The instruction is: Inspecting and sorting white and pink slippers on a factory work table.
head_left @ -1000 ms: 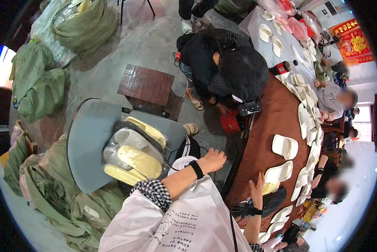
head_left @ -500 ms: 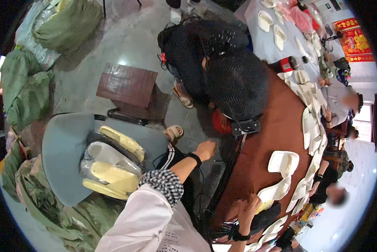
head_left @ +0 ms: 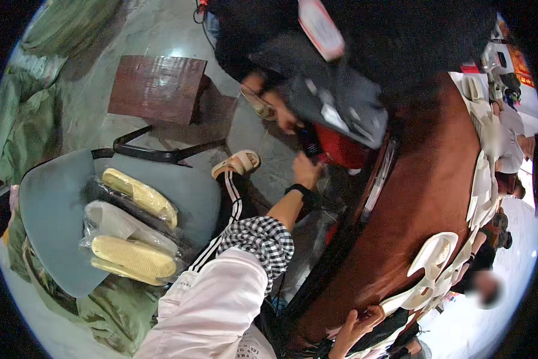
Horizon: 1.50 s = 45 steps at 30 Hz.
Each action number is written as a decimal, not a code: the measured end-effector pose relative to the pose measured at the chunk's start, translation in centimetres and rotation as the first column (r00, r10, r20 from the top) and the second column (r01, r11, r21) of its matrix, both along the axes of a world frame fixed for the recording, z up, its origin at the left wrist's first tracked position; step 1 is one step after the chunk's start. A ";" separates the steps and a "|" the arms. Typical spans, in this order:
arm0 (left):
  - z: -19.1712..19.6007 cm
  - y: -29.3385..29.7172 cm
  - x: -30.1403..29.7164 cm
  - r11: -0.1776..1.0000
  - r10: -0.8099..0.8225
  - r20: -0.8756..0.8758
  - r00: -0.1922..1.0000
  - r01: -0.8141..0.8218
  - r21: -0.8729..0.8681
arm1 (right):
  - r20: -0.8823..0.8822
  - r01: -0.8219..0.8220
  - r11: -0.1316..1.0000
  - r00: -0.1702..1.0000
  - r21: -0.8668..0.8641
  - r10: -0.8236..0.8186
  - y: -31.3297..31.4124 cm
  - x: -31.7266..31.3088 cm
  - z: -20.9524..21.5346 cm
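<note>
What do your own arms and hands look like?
The left hand is bare, with a black wristband and a white sleeve ending in a black-and-white checked cuff. The right hand, also bare, has a dark band at its wrist; its sleeve is out of view.

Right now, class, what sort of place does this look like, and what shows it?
Perhaps a slipper workshop or stockroom: bagged slippers sit on a grey chair, white slippers line the brown table.

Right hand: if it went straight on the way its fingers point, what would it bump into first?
Most likely the near white slipper on the brown table, just beyond the fingers of the right hand. They may already touch; depth is unclear here.
</note>
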<state>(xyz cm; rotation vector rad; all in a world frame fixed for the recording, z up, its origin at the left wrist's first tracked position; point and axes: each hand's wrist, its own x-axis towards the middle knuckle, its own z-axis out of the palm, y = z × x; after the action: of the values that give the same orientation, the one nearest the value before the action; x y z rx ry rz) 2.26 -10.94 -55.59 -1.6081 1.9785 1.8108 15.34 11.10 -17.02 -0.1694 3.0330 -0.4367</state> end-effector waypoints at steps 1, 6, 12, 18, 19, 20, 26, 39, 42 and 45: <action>2.2 0.4 -0.2 0.989 0.148 0.095 0.984 -0.147 -0.023 | -0.013 0.028 0.999 1.000 0.017 -0.028 0.5 0.0 0.1; 6.5 -5.5 5.2 0.746 0.666 -0.136 0.734 -0.648 0.155 | -0.001 -0.022 0.998 1.000 0.059 0.022 0.4 0.1 0.6; 8.7 -18.2 18.5 0.416 0.905 -0.286 0.316 -0.802 0.428 | -0.031 -0.119 0.989 0.992 0.092 0.122 1.1 -0.2 0.3; 7.4 -30.0 25.6 0.412 0.911 -0.139 0.388 -0.866 0.283 | -0.028 -0.118 0.991 0.992 0.056 0.120 3.3 -0.4 -0.8; 7.9 -30.2 26.1 0.455 0.890 -0.092 0.446 -0.864 0.216 | -0.025 -0.121 0.990 0.992 0.074 0.124 3.4 -0.4 -0.3; 8.3 -30.3 26.5 0.451 0.892 -0.088 0.443 -0.866 0.215 | -0.021 -0.125 0.989 0.992 0.077 0.127 3.4 -0.4 -0.2; 13.2 -26.4 25.0 0.739 0.655 -0.227 0.720 -0.549 0.392 | 0.086 -0.051 0.997 0.995 0.055 0.046 2.3 -1.1 0.1; 20.1 -7.8 13.6 0.883 -0.461 -0.388 0.798 0.456 -0.112 | 0.179 -0.169 0.984 0.971 0.064 0.156 1.9 -3.3 1.3; 20.8 -5.6 11.5 0.841 -0.541 -0.256 0.801 0.519 -0.151 | 0.257 -0.161 0.983 0.957 0.086 0.134 2.6 -4.1 1.4; 19.5 -3.4 9.8 0.892 -0.451 -0.293 0.843 0.418 -0.171 | 0.262 -0.263 0.960 0.937 0.101 0.229 2.2 -4.3 2.2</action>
<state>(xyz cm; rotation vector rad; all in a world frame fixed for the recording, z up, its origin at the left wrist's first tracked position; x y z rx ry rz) 12.02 -14.34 -36.05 -0.7951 2.3538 1.8957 11.00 13.27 -14.86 -0.4457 2.7342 -0.2135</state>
